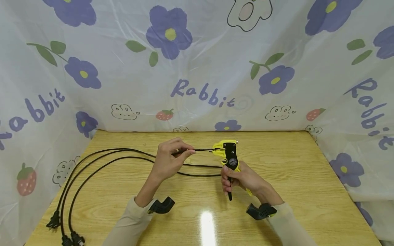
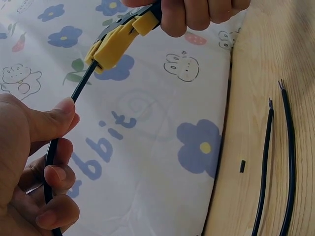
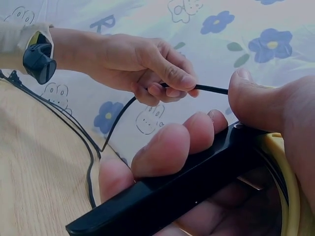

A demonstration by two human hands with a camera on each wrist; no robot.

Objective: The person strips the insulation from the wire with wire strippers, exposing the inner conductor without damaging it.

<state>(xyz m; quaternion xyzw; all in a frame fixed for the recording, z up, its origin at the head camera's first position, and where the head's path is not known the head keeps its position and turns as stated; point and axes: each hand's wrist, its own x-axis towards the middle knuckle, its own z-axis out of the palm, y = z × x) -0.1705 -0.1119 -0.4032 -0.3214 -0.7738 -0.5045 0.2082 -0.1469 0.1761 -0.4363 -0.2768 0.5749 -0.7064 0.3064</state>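
My left hand (image 1: 171,158) pinches a black power cable (image 1: 203,149) between thumb and fingers, above the table. In the left wrist view the other fingers curl loosely round the same cable. My right hand (image 1: 246,177) grips the handles of a yellow and black wire stripper (image 1: 230,152), held upright with its head toward the left hand. The end of the cable reaches into the yellow head (image 2: 110,51) of the tool. The tool's black handle (image 3: 162,191) crosses the right wrist view under the curled fingers.
Two more black cables (image 2: 288,147) lie on the wooden table (image 1: 292,164), bare wire strands showing at their ends. A short black piece (image 2: 242,166) lies near them. Plugs (image 1: 54,220) sit at the front left. A flower-printed curtain (image 1: 200,68) stands behind and at the sides.
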